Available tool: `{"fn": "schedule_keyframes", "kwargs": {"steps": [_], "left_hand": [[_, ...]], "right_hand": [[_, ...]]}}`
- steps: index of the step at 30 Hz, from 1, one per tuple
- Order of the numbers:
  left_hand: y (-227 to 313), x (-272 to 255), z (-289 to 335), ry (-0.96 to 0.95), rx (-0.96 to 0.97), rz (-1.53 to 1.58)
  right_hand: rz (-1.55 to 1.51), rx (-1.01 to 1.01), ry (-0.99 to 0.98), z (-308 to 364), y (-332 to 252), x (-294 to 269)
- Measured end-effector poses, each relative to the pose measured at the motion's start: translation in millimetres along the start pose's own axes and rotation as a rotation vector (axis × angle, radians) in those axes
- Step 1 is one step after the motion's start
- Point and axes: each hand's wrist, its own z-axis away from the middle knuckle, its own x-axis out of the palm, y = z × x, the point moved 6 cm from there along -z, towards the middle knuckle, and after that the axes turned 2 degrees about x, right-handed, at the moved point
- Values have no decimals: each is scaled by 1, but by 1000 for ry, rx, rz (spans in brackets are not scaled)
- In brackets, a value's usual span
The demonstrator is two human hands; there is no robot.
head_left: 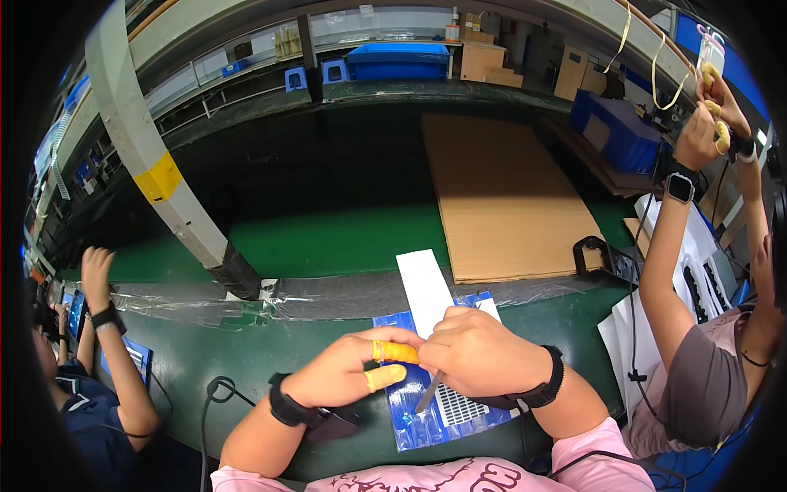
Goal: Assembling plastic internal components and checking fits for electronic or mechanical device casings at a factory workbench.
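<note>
My left hand [344, 371] reaches in over a blue board [407, 410], with yellow finger cots on two of its fingers. Those fingers are stretched out and apart, and one covered fingertip meets my right hand. My right hand [479, 351] is closed, its fingers pinched together beside that yellow cot [395, 352]. From under it a thin grey metal tool [429, 392] slants down; its upper end is hidden, so its exact kind does not show. On the board lie a white sheet [423, 283] and a sheet of small white labels [461, 407], partly covered by my right hand.
A large cardboard sheet [508, 197] lies across the green bench. Left of it stands a grey post [168, 176] with a yellow band. At right, a co-worker's raised hands [701, 135] wear finger cots; another co-worker's hand [97, 275] is up at left. Black cables [217, 389] run nearby.
</note>
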Motion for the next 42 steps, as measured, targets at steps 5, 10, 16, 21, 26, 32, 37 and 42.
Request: {"fn": "schedule_keyframes", "kwargs": {"steps": [5, 10, 16, 21, 26, 32, 37, 42], "left_hand": [[-5, -6, 13, -507, -11, 194], [-10, -19, 18, -549, -16, 260], [-3, -7, 14, -457, -18, 469], [-13, -4, 20, -351, -1, 670], [-3, -7, 16, -246, -5, 778], [-1, -4, 16, -289, 13, 739], [-5, -2, 15, -336, 45, 714], [3, 0, 14, -333, 5, 754]], "right_hand": [[-160, -38, 27, -2, -8, -8], [-137, -49, 76, -2, -7, -14], [-198, -3, 100, 0, 1, -10], [-287, 122, 113, 0, 7, -13], [-294, 171, 98, -1, 3, -20], [-205, 171, 219, 0, 2, -25], [-80, 44, 239, -1, -6, -24], [-59, 29, 269, 0, -6, -29]]}}
